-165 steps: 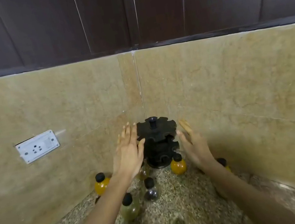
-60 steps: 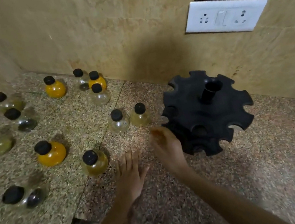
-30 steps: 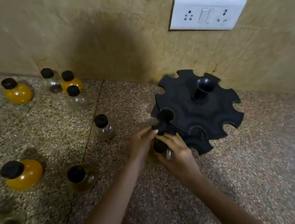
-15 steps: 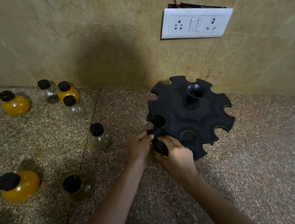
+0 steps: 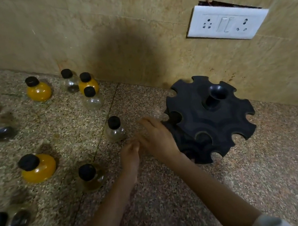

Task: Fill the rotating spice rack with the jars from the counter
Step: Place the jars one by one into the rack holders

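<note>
Speckled granite counter (image 5: 254, 184), black notched spice rack (image 5: 212, 118), round black-capped jars (image 5: 38, 167), hands open, empty.

Jars (image 5: 115, 130) on counter (image 5: 274, 180) left of rack (image 5: 212, 122).

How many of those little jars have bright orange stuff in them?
3. One orange jar stands at the back left, another near the wall among clear jars, and a third sits nearer, at the left. Others may lie beyond the picture's left edge.
</note>
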